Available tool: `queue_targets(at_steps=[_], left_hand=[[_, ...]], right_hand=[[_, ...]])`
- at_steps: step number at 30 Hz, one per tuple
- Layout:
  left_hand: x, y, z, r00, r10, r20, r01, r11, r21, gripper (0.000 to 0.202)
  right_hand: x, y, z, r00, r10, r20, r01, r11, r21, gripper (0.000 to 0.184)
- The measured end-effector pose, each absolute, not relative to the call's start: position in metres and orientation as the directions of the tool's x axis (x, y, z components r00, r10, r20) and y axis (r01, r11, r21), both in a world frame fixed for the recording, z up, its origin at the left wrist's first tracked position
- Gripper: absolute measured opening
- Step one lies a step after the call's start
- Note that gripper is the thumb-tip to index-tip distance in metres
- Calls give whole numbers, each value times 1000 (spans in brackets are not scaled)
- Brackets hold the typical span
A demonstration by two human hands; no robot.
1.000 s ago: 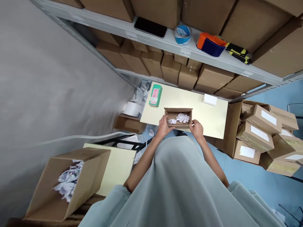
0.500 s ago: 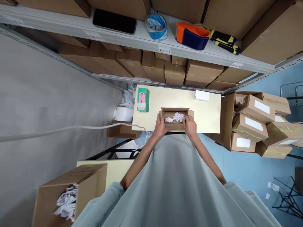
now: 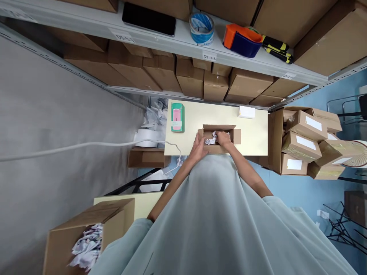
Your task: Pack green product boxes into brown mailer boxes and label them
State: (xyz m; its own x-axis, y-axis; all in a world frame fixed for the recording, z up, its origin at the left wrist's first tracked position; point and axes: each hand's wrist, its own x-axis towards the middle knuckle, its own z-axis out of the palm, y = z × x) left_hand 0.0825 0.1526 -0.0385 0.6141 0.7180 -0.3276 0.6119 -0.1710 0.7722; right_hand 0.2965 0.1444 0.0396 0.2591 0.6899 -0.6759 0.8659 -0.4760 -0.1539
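Observation:
A small open cardboard box [image 3: 217, 149] sits at the near edge of the cream table, its flaps up or folded outward. Crumpled white paper [image 3: 210, 141] lies inside it. My left hand [image 3: 197, 148] grips the box's left end, fingers along the wall. Reaching into the box from the right, my right hand [image 3: 223, 138] has its fingers closed down on the paper; the fingertips are partly hidden. At the table's left stands a green box with a pink picture [image 3: 177, 117]. A small white box [image 3: 247, 112] rests near the back right.
A shelf above holds a phone [image 3: 149, 19], a blue tape roll [image 3: 202, 29], an orange tape dispenser [image 3: 243, 40] and cutters [image 3: 277, 49]. Right of the table, a large carton [image 3: 274, 143] is filled with packed boxes. Lower left, another carton [image 3: 117, 225] contains crumpled paper. A white cable [image 3: 114, 144] crosses left.
My right hand has moved from the box's right wall into its middle, onto the paper. My left hand stays on the left end. The whole view has shifted slightly.

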Motion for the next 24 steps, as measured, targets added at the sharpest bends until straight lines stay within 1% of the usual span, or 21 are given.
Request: queue_targets(at_steps=[2, 3, 4, 6, 7, 8, 9, 10, 12, 14, 16, 19, 20, 21, 24], left_hand=[[82, 154, -39, 617, 721, -316, 598, -169, 783, 101], [81, 155, -39, 617, 724, -310, 593, -168, 788, 100], [80, 156, -39, 617, 726, -303, 587, -169, 791, 98], [79, 159, -39, 622, 727, -292, 580, -176, 795, 94], [78, 160, -38, 625, 724, -292, 580, -180, 795, 92], [77, 162, -38, 628, 719, -296, 582, -182, 793, 89], [77, 164, -37, 631, 715, -302, 584, -182, 791, 88], [76, 167, -36, 634, 709, -309, 586, -180, 790, 87], [76, 172, -34, 640, 700, -317, 585, -178, 791, 87], [77, 177, -32, 648, 693, -316, 581, -180, 794, 88], [78, 181, -31, 646, 696, -312, 579, -181, 795, 89], [76, 187, -26, 619, 725, -302, 584, -168, 794, 90], [75, 189, -23, 606, 741, -290, 582, -163, 797, 86], [72, 191, -18, 590, 762, -269, 576, -163, 801, 78], [60, 202, -4, 485, 860, -159, 560, -166, 811, 30]], right_hand=[[296, 137, 48, 260, 707, -658, 867, -471, -164, 43], [297, 130, 52, 277, 729, -626, 863, -476, -172, 42], [299, 121, 57, 312, 760, -571, 854, -487, -183, 40], [307, 98, 67, 437, 807, -396, 817, -541, -201, 33], [311, 85, 70, 512, 800, -313, 787, -583, -201, 32], [316, 72, 72, 582, 768, -269, 749, -634, -190, 32], [319, 62, 73, 633, 725, -269, 709, -684, -174, 32], [322, 53, 72, 665, 685, -300, 671, -723, -163, 33], [325, 45, 68, 665, 639, -386, 625, -759, -180, 35], [325, 49, 61, 630, 652, -422, 617, -750, -239, 39], [323, 59, 56, 606, 681, -411, 619, -728, -295, 43], [321, 73, 54, 601, 696, -393, 611, -717, -336, 43], [320, 76, 55, 605, 695, -390, 606, -719, -341, 42], [319, 78, 57, 611, 693, -382, 601, -720, -346, 42], [317, 80, 65, 640, 715, -283, 598, -694, -400, 42]])
